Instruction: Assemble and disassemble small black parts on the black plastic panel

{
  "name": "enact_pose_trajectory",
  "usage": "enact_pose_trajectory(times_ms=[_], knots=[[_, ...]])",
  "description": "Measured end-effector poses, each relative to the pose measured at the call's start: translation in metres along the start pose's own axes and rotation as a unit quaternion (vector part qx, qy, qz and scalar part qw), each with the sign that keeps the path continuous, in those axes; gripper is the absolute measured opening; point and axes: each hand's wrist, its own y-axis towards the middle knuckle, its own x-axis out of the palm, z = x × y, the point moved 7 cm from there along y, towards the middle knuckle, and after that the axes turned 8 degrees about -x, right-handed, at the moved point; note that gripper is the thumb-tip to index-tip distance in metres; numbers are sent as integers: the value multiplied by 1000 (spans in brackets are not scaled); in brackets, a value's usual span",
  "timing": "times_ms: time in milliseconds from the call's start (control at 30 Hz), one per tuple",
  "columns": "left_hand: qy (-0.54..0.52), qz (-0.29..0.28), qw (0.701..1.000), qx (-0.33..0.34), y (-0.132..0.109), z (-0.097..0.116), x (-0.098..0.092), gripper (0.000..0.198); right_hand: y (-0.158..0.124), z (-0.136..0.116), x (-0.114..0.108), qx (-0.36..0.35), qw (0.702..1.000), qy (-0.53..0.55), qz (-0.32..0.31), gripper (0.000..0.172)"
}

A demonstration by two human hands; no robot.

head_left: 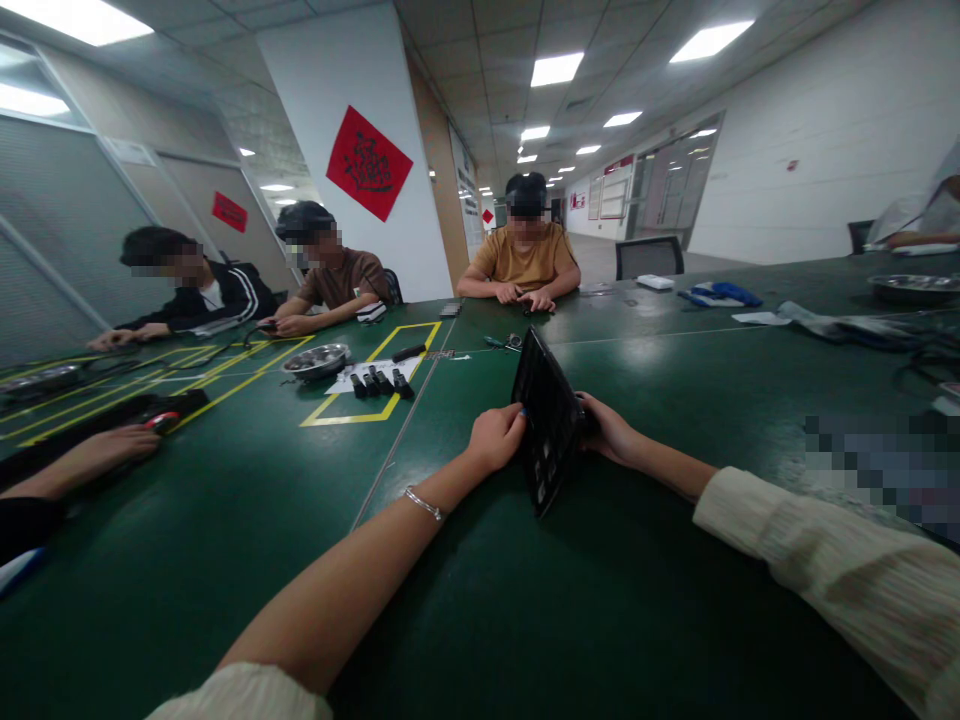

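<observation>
The left hand [498, 438] pinches the left edge of a black panel [546, 425]; the right hand [611, 432] is at its right side, its grip too hidden to tell. Between them, the panel stands tilted above the green table [465, 620], thin and flat, pale patches low on its face.

Looks like an office to me, shared workroom kind; square lights [557, 69] in a tiled ceiling [450, 30], glass doors [679, 185] along a white wall [810, 100]; mesh chair [649, 260] too; plus a big green table [442, 620] with yellow tape [349, 421] boxes, people [525, 255] sat busy round it
</observation>
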Motion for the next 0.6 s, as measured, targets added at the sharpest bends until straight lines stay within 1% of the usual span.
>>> enact_pose_trajectory(times_ms=[100, 200, 267, 400, 600], knots=[[-19, 1, 1000, 5, 1, 0, 1, 52, 0, 0, 0, 2, 1000, 3, 3, 20], [-15, 1, 1000, -18, 2, -3, 3, 60, -1, 0, 0, 7, 1000, 3, 3, 18], [-8, 6, 1000, -24, 2, -3, 2, 60, -1, -1, 1, 7, 1000, 4, -1, 18], [3, 26, 1000, -8, 0, 1, -3, 49, 0, -2, 2, 8, 1000, 10, 2, 17], [36, 11, 999, -2, -2, 4, -3, 49, -2, -3, 3, 5, 1000, 8, -4, 16]])
